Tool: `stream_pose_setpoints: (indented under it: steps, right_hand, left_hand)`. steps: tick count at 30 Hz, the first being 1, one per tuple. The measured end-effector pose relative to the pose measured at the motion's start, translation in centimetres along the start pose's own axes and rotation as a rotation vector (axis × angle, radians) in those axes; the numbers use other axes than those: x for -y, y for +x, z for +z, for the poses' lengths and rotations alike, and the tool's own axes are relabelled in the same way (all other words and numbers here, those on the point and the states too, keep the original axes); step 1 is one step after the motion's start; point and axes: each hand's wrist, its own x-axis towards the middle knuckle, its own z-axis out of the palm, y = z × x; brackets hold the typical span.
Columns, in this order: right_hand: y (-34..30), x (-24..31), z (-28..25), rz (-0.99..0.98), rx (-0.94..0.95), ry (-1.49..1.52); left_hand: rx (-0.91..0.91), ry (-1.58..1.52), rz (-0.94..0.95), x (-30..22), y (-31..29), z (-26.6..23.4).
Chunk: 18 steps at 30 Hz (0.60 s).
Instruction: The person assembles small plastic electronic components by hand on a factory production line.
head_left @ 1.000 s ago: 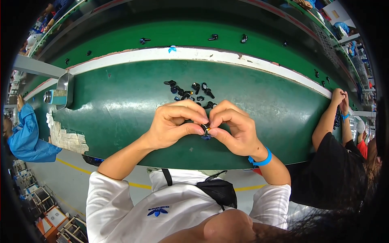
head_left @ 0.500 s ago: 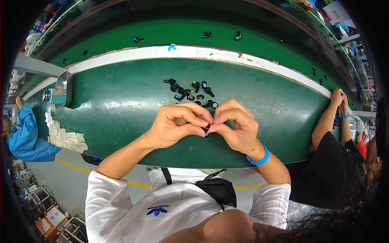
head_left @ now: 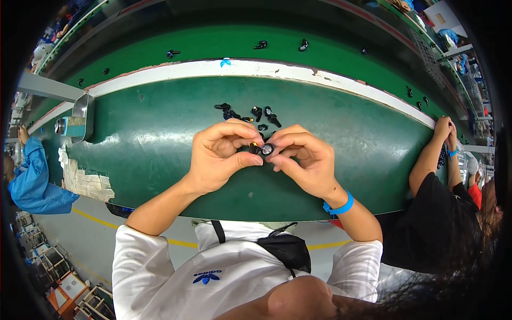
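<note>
A small black earbud [head_left: 266, 150] with a round silvery face is held between my two hands above the near part of the green bench. My left hand [head_left: 216, 154] pinches its left side between thumb and fingers, where a speck of yellow shows. The fingertips of my right hand [head_left: 306, 160] close around the right rim of the same earbud. Just beyond my fingers lies a loose group of several black earbuds [head_left: 271, 116] on the bench, partly hidden by my hands.
Past a white ledge [head_left: 176, 71], a green conveyor belt [head_left: 224, 40] carries several scattered black earbuds. A metal tray with a teal box [head_left: 74, 127] stands at the left. Co-workers sit on both sides, one in a blue sleeve [head_left: 40, 178], another in black [head_left: 434, 224].
Both hands have risen slightly away from me and opened apart a little, so the earbud's round face shows. The earbuds on the belt have shifted left.
</note>
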Motion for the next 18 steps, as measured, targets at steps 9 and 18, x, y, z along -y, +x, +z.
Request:
stream_pose_setpoints:
  steps: [9,18]
  right_hand:
    - [-0.37,-0.41,0.16,-0.036,-0.01,0.024]
    - [-0.4,-0.42,0.42,-0.011,-0.078,0.112]
  left_hand:
    - [0.13,0.085,-0.007,0.17,-0.11,0.05]
    - [0.144,0.024,0.054,0.42,-0.17,0.36]
